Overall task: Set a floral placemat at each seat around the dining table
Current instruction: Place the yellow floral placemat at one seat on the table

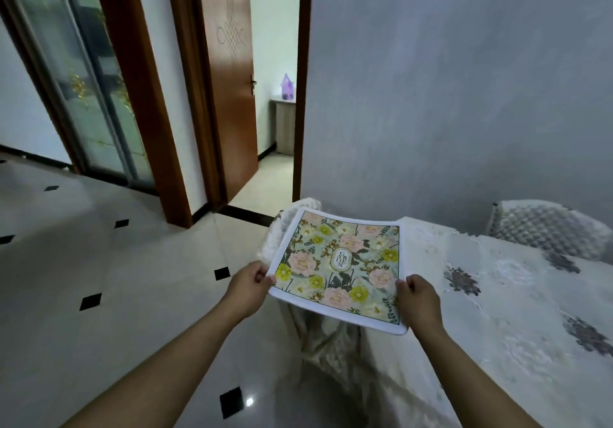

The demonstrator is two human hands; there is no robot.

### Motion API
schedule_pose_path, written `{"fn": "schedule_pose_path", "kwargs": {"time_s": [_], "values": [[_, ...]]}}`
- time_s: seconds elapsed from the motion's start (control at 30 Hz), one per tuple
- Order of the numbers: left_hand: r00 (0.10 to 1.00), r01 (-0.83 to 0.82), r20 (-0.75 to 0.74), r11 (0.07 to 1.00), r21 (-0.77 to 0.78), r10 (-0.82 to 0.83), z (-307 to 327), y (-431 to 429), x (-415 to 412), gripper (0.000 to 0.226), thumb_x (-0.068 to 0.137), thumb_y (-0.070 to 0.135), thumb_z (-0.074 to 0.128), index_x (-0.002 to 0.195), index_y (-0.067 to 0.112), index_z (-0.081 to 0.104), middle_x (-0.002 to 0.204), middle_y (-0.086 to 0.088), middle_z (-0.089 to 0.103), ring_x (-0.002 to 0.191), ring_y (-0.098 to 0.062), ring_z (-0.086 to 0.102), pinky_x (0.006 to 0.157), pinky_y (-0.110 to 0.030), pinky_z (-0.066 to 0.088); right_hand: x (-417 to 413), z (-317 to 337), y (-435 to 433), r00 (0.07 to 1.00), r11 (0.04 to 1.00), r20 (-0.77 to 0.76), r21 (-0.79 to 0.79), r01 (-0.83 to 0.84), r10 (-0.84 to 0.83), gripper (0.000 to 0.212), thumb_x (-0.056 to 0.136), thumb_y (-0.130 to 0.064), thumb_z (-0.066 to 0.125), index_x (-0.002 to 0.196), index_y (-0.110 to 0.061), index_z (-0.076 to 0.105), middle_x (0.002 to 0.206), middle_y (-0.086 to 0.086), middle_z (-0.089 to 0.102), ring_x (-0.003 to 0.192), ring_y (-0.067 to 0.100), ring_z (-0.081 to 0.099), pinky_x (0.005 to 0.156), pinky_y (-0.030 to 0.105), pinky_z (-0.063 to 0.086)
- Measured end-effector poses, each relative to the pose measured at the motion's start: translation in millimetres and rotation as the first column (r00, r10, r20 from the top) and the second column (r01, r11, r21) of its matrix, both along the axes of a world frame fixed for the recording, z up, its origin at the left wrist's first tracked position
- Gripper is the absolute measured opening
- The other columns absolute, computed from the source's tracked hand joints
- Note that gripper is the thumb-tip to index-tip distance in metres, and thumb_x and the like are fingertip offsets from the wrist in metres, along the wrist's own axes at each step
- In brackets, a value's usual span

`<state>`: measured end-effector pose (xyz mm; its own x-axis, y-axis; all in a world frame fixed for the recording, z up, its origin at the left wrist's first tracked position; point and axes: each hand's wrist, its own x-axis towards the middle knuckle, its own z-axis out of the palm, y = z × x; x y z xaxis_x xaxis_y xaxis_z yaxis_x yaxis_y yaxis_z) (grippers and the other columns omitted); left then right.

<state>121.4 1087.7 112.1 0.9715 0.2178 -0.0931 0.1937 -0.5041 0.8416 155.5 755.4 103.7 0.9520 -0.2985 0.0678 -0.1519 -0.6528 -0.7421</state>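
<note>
floral placemat (pixel 341 266) | long axis left-right, sagging | both hands pinch near corners: left hand (pixel 249 286), right hand (pixel 418 298)

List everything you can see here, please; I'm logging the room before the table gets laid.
floral placemat: one, pink and yellow flowers with white border, held over the table's left end
dining table: one, white lace cloth with grey flowers, right
chairs: two, white covers, one under the placemat, one at the far side
wooden door: one, brown, open, centre back
glass sliding door: one, left back
purple object: one, on a cabinet through the doorway
floor: white tiles, black diamonds
left hand: gripping the placemat's left edge
right hand: gripping its right edge
</note>
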Motion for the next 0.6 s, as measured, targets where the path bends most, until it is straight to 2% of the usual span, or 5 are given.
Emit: {"fn": "schedule_pose_path", "kwargs": {"time_s": [0.07,0.17,0.3,0.43,0.6], "values": [[1.0,0.011,-0.013,1.0,-0.014,-0.011,-3,17,40,0.015,0.092,0.025,0.06,0.085,0.011,0.059,0.085,-0.011,0.068,0.074,-0.022,0.064,0.062,-0.029,0.047,38,-8,17,1.0,0.999,-0.012,0.021,0.024,-0.024,0.034,0.093,-0.022,0.051,0.071,0.004,0.049,0.067,0.02,0.055,0.064,0.032,0.052,0.056,0.035,0.033],[0.998,0.043,-0.043,0.998,0.049,-0.041,-10,48,100,0.016,0.092,0.026,0.06,0.085,0.012,0.057,0.081,-0.007,0.065,0.065,-0.012,0.058,0.057,-0.026,0.044,104,-19,50,0.999,0.999,-0.015,0.044,0.029,-0.028,0.031,0.093,-0.022,0.052,0.072,0.0,0.053,0.066,0.013,0.057,0.062,0.025,0.053,0.054,0.032,0.035],[0.995,0.08,-0.073,0.989,0.121,-0.072,-10,90,173,0.016,0.093,0.029,0.058,0.083,0.017,0.055,0.082,-0.003,0.064,0.07,-0.015,0.055,0.059,-0.028,0.042,175,-22,94,0.998,0.998,-0.049,0.048,0.028,-0.026,0.026,0.094,-0.022,0.051,0.072,-0.007,0.054,0.068,0.009,0.058,0.063,0.022,0.054,0.053,0.03,0.036],[0.99,0.136,-0.062,0.98,0.146,-0.129,-11,127,251,0.019,0.093,0.029,0.058,0.075,0.025,0.05,0.078,0.002,0.061,0.068,-0.012,0.054,0.055,-0.026,0.039,229,-23,130,0.994,0.994,-0.068,0.06,0.087,-0.083,0.029,0.094,-0.022,0.051,0.066,-0.014,0.049,0.064,0.006,0.056,0.061,0.02,0.054,0.05,0.029,0.034],[0.96,0.278,-0.059,0.953,0.123,-0.272,-32,159,364,0.015,0.094,0.027,0.058,0.081,0.02,0.054,0.083,0.001,0.064,0.074,-0.013,0.059,0.057,-0.025,0.043,289,-32,163,0.974,0.972,-0.068,0.082,0.221,-0.215,0.023,0.095,-0.023,0.05,0.074,-0.013,0.055,0.07,0.003,0.06,0.067,0.022,0.06,0.053,0.027,0.039]]}}
